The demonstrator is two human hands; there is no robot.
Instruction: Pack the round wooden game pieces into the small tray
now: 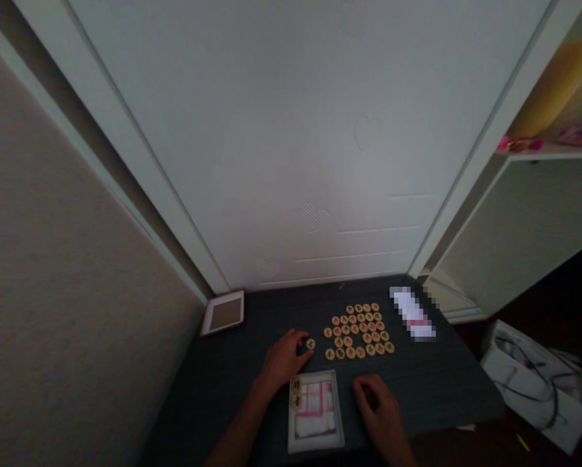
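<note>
My left hand (285, 358) reaches over the dark table, thumb and forefinger closed around the edges of one round Chinese chess piece (310, 344). Right of it, several more Chinese chess pieces (352, 329) with red or dark characters lie flat in uneven rows, with a gap in one row. Below my left hand sits a shallow white box (340, 415) holding a white sheet with pink lines. Two chess pieces (295, 394) rest at its left side. My right hand (379, 408) is right of the box, fingers curled in, with nothing visible in them.
A brown-edged frame or tray (244, 307) lies at the table's back left corner. A blurred-out white item (411, 312) lies at the back right. Behind the table (262, 308) rises a white panel (281, 162) with heart patterns. A white bag (534, 389) stands on the floor, right.
</note>
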